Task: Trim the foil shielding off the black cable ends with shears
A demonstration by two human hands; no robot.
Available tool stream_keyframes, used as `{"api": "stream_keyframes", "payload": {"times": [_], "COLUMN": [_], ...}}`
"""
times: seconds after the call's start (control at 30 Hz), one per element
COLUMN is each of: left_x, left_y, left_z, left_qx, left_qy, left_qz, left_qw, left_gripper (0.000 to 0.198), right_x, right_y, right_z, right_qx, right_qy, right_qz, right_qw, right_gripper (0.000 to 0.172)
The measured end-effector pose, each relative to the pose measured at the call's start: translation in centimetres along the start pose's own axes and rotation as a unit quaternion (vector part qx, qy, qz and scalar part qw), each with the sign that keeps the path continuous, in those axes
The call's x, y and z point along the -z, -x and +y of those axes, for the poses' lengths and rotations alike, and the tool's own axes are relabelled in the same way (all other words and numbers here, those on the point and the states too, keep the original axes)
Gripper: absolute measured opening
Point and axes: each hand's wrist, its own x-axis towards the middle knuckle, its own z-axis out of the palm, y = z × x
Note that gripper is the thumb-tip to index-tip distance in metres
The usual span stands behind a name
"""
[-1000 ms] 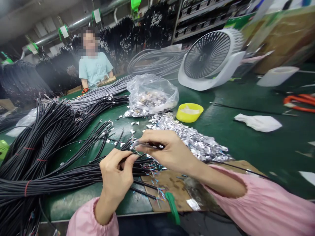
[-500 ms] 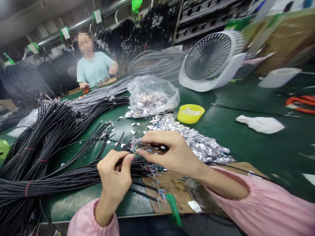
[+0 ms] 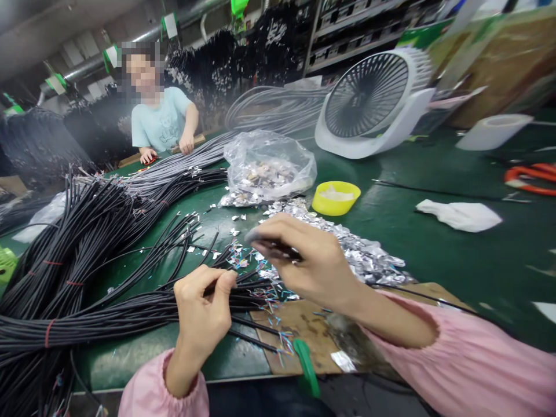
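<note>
My left hand is closed in a pinch on a black cable near its stripped end, over a pile of black cables on the green table. The cable's coloured inner wires fan out just right of my fingers. My right hand is raised a little above them, closed around a thin dark tool or cable piece that I cannot name. A heap of silver foil scraps lies just beyond my right hand.
A clear bag of foil bits, a yellow bowl, a white fan and a white cloth stand farther back. Orange-handled cutters lie far right. A person in a light blue shirt works across the table. A brown board lies near me.
My right hand has lifted up and away from the wire ends, which now show free. My left hand kept its pinch. The person across lowered both hands to the table.
</note>
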Motion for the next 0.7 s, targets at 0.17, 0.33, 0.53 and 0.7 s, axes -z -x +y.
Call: {"api": "stream_keyframes", "payload": {"times": [0.17,0.33,0.53,0.7], "left_x": [-0.1,-0.2,-0.5,-1.0], "left_y": [0.0,0.1,0.2,0.3], "left_z": [0.0,0.0,0.2,0.1], "left_qx": [0.005,0.011,0.013,-0.012], "left_qy": [-0.014,-0.016,-0.021,-0.046], "left_qz": [0.015,0.020,0.040,0.065], "left_qw": [1.000,1.000,0.999,0.997], "left_gripper": [0.026,0.029,0.025,0.021], "right_x": [-0.3,-0.4,-0.2,0.2], "right_y": [-0.5,-0.6,0.2,0.6], "right_z": [0.2,0.0,-0.3,-0.2], "right_qx": [-0.184,-0.206,-0.003,0.229], "right_qy": [-0.148,-0.190,-0.036,0.139], "right_qz": [-0.076,-0.106,-0.019,-0.026], "right_qw": [0.969,0.954,0.999,0.963], "right_gripper": [0.027,0.033,0.019,0.028]}}
